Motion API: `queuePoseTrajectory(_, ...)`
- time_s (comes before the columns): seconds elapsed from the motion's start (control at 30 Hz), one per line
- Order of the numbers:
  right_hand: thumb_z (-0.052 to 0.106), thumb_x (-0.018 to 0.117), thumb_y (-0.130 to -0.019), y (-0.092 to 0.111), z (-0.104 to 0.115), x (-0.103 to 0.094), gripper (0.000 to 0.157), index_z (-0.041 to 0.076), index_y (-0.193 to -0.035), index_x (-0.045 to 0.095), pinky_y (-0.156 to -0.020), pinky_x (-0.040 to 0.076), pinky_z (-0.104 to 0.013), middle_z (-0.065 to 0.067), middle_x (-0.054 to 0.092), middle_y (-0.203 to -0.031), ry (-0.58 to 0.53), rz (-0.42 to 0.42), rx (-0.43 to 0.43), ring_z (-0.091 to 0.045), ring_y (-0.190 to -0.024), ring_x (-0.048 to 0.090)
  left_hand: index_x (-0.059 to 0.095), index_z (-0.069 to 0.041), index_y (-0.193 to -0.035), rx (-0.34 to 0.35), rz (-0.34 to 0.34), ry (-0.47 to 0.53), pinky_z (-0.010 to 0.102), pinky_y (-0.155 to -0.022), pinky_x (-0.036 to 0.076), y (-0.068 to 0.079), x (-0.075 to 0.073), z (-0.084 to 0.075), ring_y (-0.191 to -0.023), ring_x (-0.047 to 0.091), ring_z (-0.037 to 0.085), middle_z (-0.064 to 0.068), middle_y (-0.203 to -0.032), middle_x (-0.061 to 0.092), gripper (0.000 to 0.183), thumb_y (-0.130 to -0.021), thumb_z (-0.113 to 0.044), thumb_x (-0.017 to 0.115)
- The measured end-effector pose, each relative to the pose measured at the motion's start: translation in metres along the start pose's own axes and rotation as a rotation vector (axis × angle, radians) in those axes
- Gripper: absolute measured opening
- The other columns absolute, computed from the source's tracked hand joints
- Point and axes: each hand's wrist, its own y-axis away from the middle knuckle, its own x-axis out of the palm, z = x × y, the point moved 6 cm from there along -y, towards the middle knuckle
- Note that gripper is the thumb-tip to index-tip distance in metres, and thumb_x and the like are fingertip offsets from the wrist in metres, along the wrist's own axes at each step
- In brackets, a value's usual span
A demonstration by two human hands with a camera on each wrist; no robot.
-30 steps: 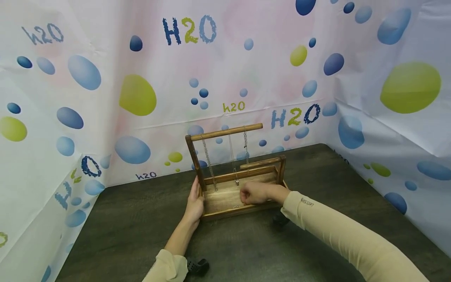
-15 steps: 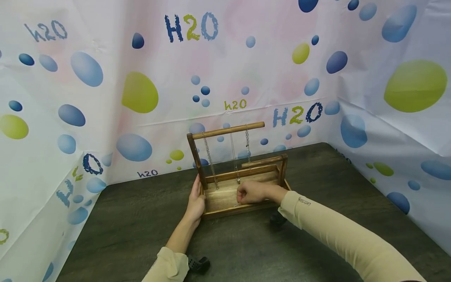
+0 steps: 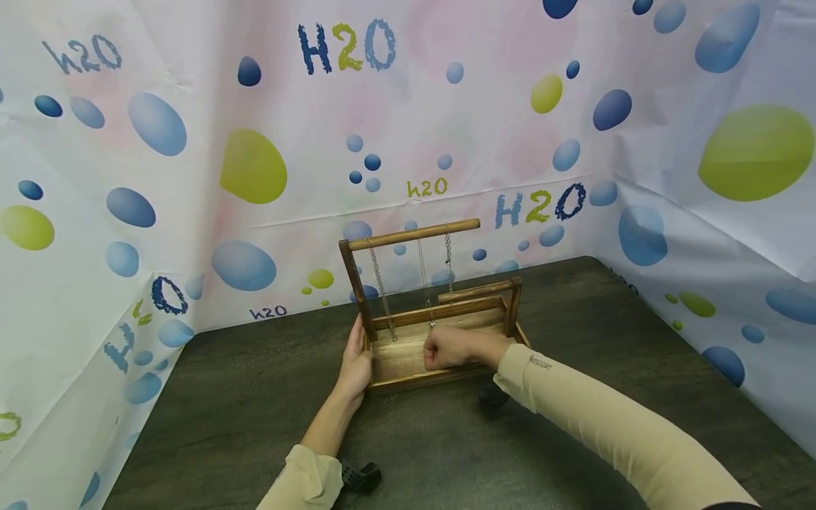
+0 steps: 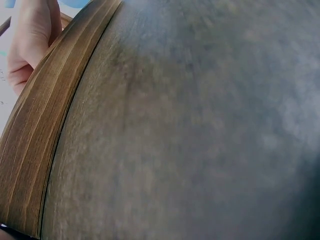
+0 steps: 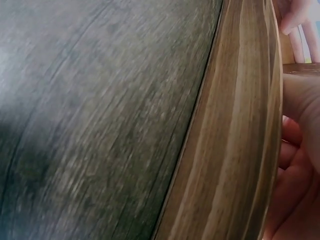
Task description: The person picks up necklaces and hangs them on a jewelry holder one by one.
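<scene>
A wooden jewelry stand (image 3: pixel 398 382) has a shallow tray base, a tall bar (image 3: pixel 414 234) and a lower bar (image 3: pixel 478 292). Three silver-coloured chains hang from the tall bar, among them a left chain (image 3: pixel 380 290), a thin middle necklace (image 3: pixel 423 276) and a right chain (image 3: pixel 448 255). My left hand (image 3: pixel 353 368) grips the stand's left end, fingers up along the post. Down in the tray, close to the front wall, is my right hand (image 3: pixel 449 347), knuckles up and fingers curled. Its fingertips are hidden, and I cannot tell whether they pinch something.
The stand rests on a dark wood-grain table (image 3: pixel 255 397). Behind and at both sides hangs a white sheet (image 3: pixel 306 127) printed with blue and green dots. Dark straps sit near both wrists.
My right hand has shifted slightly left along the tray, covering a small silvery thing seen earlier by the front wall. The left hand keeps its hold. The head view has moved a little.
</scene>
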Motion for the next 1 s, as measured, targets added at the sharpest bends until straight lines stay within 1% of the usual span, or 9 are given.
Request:
queuePoseTrajectory(0.2,-0.001,0.066,-0.092,-0.0055,0.0038,-0.0015,0.017,0.005,-0.080,0.076,-0.063,0.048,-0.019,0.004,0.067,-0.071,0.026,0.030,-0.024,-0.002,-0.061,0.053,0.005,-0.020,-0.164,0.009,-0.004,0.000,0.050,-0.120,0.008,-0.0023,-0.0012,-0.0011,-0.153,-0.001,0.027,0.013,-0.168,0.000,0.080,-0.094,0.013,0.025)
queuePoseTrajectory(0.33,-0.002,0.064,-0.093,-0.0075,0.0029,-0.0020,0.018,0.006,-0.080,0.075,-0.060,0.046,-0.019,0.005,0.065,-0.069,0.006,0.061,-0.017,-0.003,-0.058,0.051,0.005,-0.020,-0.164,0.013,-0.002,0.004,0.049,-0.121,0.008,-0.0038,-0.0018,-0.0006,-0.153,-0.001,0.028,0.013,-0.168,0.000,0.081,-0.094,0.014,0.026)
queuePoseTrajectory(0.47,-0.002,0.062,-0.094,-0.0088,0.0008,-0.0004,0.020,0.006,-0.080,0.074,-0.058,0.044,-0.019,0.006,0.062,-0.066,-0.018,0.091,-0.013,-0.004,-0.055,0.048,0.005,-0.020,-0.164,0.002,0.003,0.005,0.049,-0.121,0.008,-0.0044,-0.0019,0.0015,-0.153,-0.001,0.028,0.013,-0.168,-0.001,0.081,-0.093,0.014,0.026)
queuePoseTrajectory(0.57,-0.002,0.061,-0.094,-0.0097,0.0006,-0.0001,0.022,0.007,-0.077,0.073,-0.058,0.042,-0.020,0.007,0.060,-0.063,-0.028,0.098,-0.020,-0.004,-0.053,0.046,0.005,-0.020,-0.164,-0.001,0.006,0.006,0.050,-0.120,0.008,-0.0047,-0.0018,0.0023,-0.153,-0.001,0.028,0.014,-0.168,-0.001,0.082,-0.093,0.014,0.026)
queuePoseTrajectory(0.8,-0.001,0.060,-0.092,-0.0108,0.0030,-0.0024,0.024,0.009,-0.072,0.069,-0.059,0.041,-0.020,0.008,0.055,-0.061,-0.022,0.090,-0.052,-0.005,-0.054,0.044,0.004,-0.020,-0.164,0.005,0.013,0.010,0.051,-0.120,0.008,-0.0064,-0.0026,0.0015,-0.153,-0.001,0.027,0.013,-0.168,-0.001,0.081,-0.093,0.014,0.026)
queuePoseTrajectory(0.9,0.001,0.060,-0.094,-0.0106,0.0029,-0.0042,0.023,0.010,-0.074,0.068,-0.059,0.041,-0.021,0.008,0.056,-0.063,-0.053,0.067,-0.045,-0.005,-0.055,0.045,0.004,-0.020,-0.164,0.007,0.020,0.008,0.051,-0.120,0.007,-0.0068,-0.0029,0.0010,-0.153,-0.001,0.027,0.012,-0.168,-0.001,0.081,-0.094,0.014,0.026)
queuePoseTrajectory(1.0,0.003,0.060,-0.095,-0.0106,0.0040,-0.0083,0.019,0.009,-0.078,0.067,-0.061,0.041,-0.023,0.007,0.056,-0.067,-0.115,0.016,-0.053,-0.006,-0.057,0.045,0.004,-0.020,-0.164,0.002,0.020,0.013,0.050,-0.120,0.007,-0.0072,-0.0036,0.0000,-0.153,-0.001,0.027,0.012,-0.168,-0.001,0.081,-0.094,0.013,0.026)
